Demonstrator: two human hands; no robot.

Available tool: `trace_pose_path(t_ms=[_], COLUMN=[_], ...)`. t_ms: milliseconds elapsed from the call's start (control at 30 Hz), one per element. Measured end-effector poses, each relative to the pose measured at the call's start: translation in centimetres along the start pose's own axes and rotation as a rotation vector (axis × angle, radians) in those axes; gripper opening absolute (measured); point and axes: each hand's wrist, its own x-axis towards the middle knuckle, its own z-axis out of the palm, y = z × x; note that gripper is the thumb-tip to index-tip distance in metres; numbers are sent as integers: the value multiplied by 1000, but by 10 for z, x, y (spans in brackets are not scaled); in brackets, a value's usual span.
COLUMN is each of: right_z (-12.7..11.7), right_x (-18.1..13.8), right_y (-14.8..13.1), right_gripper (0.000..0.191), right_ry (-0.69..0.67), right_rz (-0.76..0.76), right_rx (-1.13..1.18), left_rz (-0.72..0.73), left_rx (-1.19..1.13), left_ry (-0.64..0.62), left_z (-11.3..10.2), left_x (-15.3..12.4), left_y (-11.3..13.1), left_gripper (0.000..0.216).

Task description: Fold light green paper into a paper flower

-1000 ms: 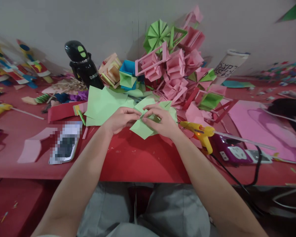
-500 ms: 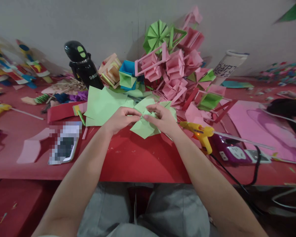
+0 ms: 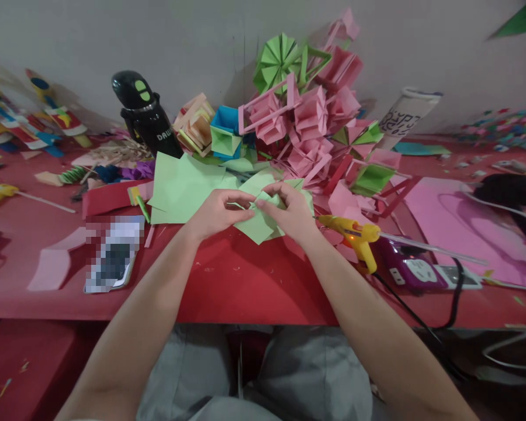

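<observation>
A light green folded paper piece (image 3: pixel 258 225) sits between both hands just above the red table (image 3: pixel 245 286). My left hand (image 3: pixel 217 211) pinches its left edge with closed fingers. Fingers of my right hand (image 3: pixel 289 211) are curled over its top right part. Flat light green sheets (image 3: pixel 182 184) lie right behind my left hand. A heap of folded pink and green paper shapes (image 3: pixel 311 123) rises behind my right hand.
A yellow glue gun (image 3: pixel 355 237) lies right of my right hand, its cord running to a purple power strip (image 3: pixel 416 275). A phone (image 3: pixel 114 257) lies at the left. A black bottle (image 3: pixel 146 117) stands at the back left. Pink sheets (image 3: pixel 460 225) cover the right side.
Both hands have lifted slightly and drawn closer together, and the green paper piece has been turned and folded further between them.
</observation>
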Motion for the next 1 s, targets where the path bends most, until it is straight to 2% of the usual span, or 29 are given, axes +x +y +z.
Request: trace_pose_path(t_ms=[100, 267, 467, 700, 1000], right_z=[1, -3, -12, -14, -14], right_x=[0, 2, 2, 1, 0], right_y=[1, -1, -5, -4, -6], right_gripper=[27, 29, 22, 34, 32], right_ry=[7, -68, -120, -224, -183], right_rz=[26, 104, 135, 130, 129], right_rx=[30, 182, 205, 132, 58], left_rz=[41, 73, 92, 102, 111], left_rx=[17, 81, 105, 105, 78], left_ry=[29, 55, 32, 3, -29], left_z=[1, 1, 1, 1, 1], left_x=[1, 2, 2, 1, 0], left_y=[0, 1, 1, 0, 4], left_gripper=[34, 29, 26, 24, 17])
